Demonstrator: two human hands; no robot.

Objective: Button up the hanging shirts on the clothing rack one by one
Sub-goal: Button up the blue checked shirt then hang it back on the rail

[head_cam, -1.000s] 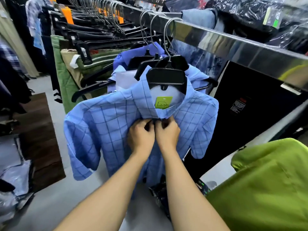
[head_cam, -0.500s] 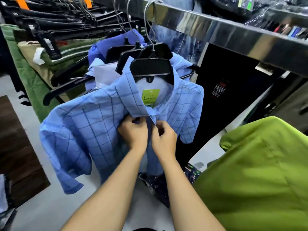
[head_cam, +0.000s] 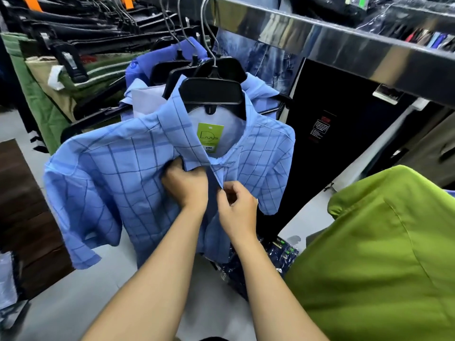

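A light blue checked short-sleeved shirt (head_cam: 118, 178) hangs on a black hanger (head_cam: 213, 93) from the steel rail (head_cam: 327, 45), with a green tag (head_cam: 209, 137) inside its collar. My left hand (head_cam: 187, 185) grips the shirt's left front edge just below the collar. My right hand (head_cam: 237, 207) pinches the right placket edge a little lower. A dark gap shows between the two front edges between my hands. Behind hang two more blue shirts (head_cam: 145, 70) on black hangers.
A green garment (head_cam: 381, 254) fills the lower right. Folded green and tan trousers (head_cam: 44, 94) on clip hangers line the rail at left. Jeans (head_cam: 266, 60) hang behind the rail. Packaged dark items (head_cam: 258, 264) lie below the shirt. A dark wooden surface (head_cam: 22, 205) sits at left.
Both hands have slid down from the collar button to a spot lower on the shirt front. The right hand has drawn slightly apart from the left.
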